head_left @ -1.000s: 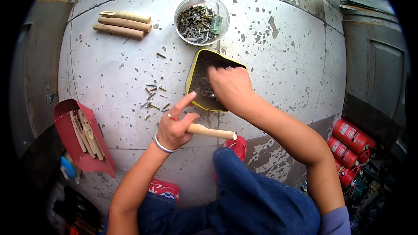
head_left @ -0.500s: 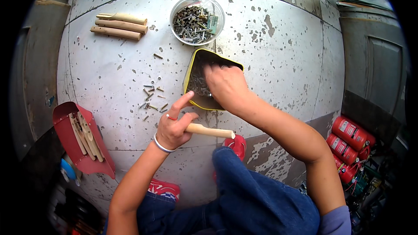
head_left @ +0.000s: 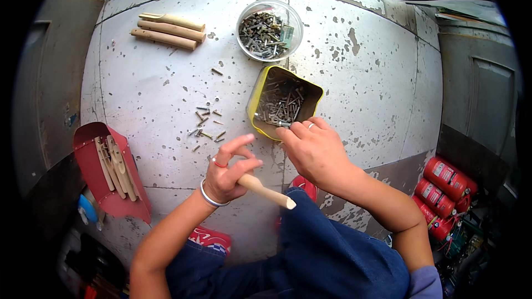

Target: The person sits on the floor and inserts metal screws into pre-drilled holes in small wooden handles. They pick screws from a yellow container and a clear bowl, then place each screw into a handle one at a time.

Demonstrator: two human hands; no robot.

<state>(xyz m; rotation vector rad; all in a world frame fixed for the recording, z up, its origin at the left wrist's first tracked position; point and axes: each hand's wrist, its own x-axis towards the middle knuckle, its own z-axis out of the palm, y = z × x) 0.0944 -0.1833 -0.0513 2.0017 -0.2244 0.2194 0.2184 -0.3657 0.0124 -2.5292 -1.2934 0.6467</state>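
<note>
Chipped white counter (head_left: 354, 61). Left hand (head_left: 227, 174) grips a peg (head_left: 266, 191); right hand (head_left: 316, 149), fingers curled, picks in the yellow tin (head_left: 284, 102) of screws. Loose screws (head_left: 206, 124) lie nearby, unsorted; three pegs (head_left: 166, 29) wait.

We are in a rough workshop: beyond our fingers lies a scuffed grey metal worktop with flaking paint (head_left: 354, 61), a yellow square tin of screws (head_left: 284, 102), a clear round bowl of mixed fasteners (head_left: 269, 30), and cut wooden handles (head_left: 167, 30).
</note>
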